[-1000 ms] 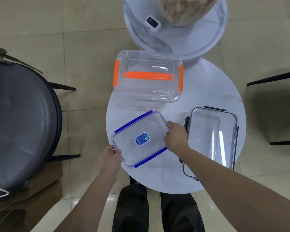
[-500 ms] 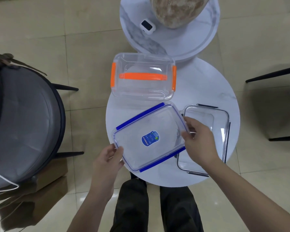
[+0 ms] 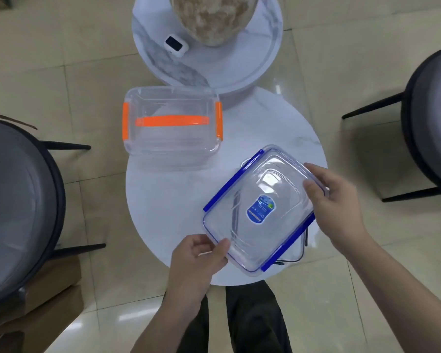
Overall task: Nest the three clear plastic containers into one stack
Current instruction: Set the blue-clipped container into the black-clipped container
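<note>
round white marble table (image 3: 168,212) over beige floor tiles. both hands grasp the blue-clipped clear container (image 3: 261,210) at 4 o'clock: left hand (image 3: 197,261) on its near corner, right hand (image 3: 334,200) on its far edge, over the black-clipped container (image 3: 294,258). orange-clipped container (image 3: 172,123) rests at 11 o'clock.

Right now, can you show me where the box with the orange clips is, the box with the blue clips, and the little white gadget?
Orange-clip box (image 3: 172,135): head view, on its clear lid.
Blue-clip box (image 3: 261,212): head view, on its blue sticker.
White gadget (image 3: 175,46): head view, on its dark screen.
</note>
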